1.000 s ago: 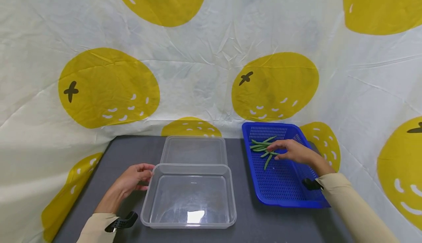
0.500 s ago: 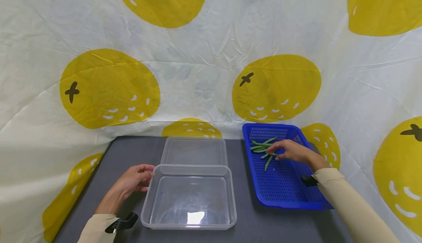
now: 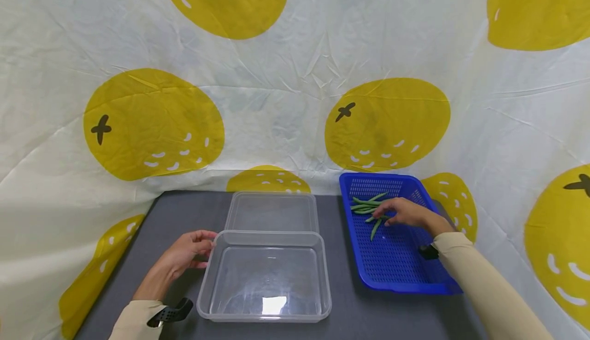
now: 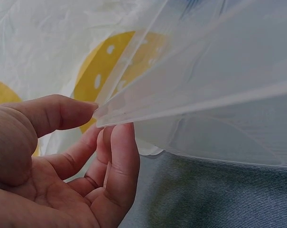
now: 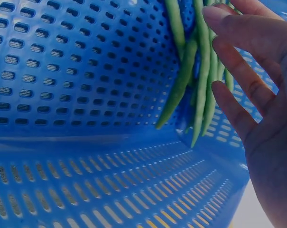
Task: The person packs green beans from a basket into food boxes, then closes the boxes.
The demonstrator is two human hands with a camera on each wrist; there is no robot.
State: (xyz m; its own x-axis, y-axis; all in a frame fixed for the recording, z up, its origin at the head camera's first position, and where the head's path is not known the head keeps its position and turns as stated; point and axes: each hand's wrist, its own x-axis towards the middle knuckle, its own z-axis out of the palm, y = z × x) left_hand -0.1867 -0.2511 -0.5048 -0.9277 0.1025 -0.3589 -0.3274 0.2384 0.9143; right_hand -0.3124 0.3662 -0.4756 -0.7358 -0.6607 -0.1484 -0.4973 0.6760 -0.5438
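At the left side of a clear plastic container [image 3: 258, 271], my left hand [image 3: 181, 254] pinches the rim corner. In the left wrist view the thumb [image 4: 69, 113] lies on top of that rim, with fingertips beneath. My right hand [image 3: 407, 213] reaches into a blue perforated basket [image 3: 392, 271], over several green beans [image 3: 364, 203]. The right wrist view shows its fingers [image 5: 240, 76] spread and loosely bent beside the beans [image 5: 200, 90], with none plainly gripped. Part of the bean pile is hidden behind the hand.
Behind the container lies a clear rectangular lid [image 3: 272, 211] on the dark grey table [image 3: 184, 209]. A white cloth with yellow fruit shapes [image 3: 276, 99] hangs at the back and sides. The basket's raised walls surround the right hand.
The right hand has shifted very slightly over the beans, and its forearm has moved a little to the left. The left hand and the container stay in place.
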